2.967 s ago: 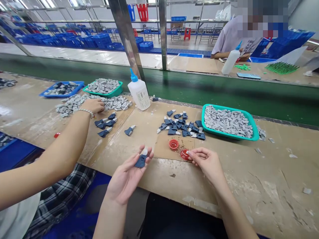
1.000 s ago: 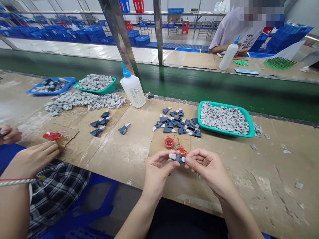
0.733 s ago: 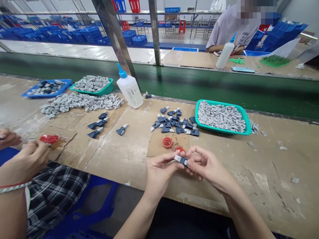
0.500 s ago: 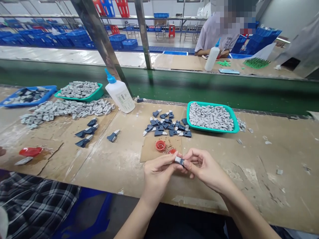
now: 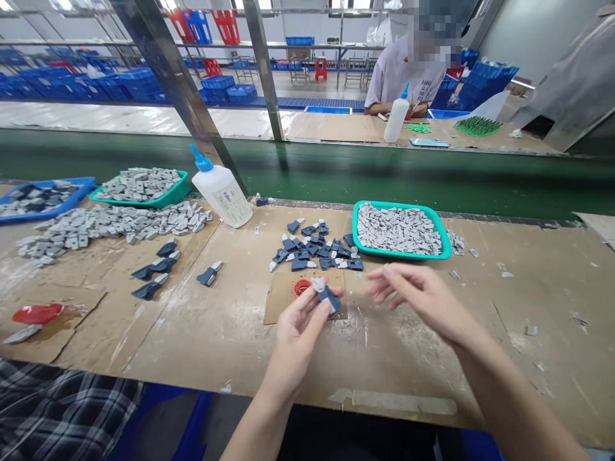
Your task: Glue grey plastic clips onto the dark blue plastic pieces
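Note:
Between the thumb and fingers of my left hand is a dark blue plastic piece with light grey parts on it. My right hand is apart from it to the right, fingers loosely spread and holding nothing. Just behind the held piece sits a red cap with liquid in it, on a square of cardboard. A heap of similar blue and grey pieces lies beyond. Right of the heap stands a green tray full of small light grey parts.
At the left are a white bottle with a blue tip, a pile of grey parts, another green tray and a blue tray. A plaid-clothed person sits at left. Across the green belt works another person.
My right hand has let go of the blue and grey piece and moved right, its fingers opening. My left hand keeps the piece, now turned so more of its blue body shows.

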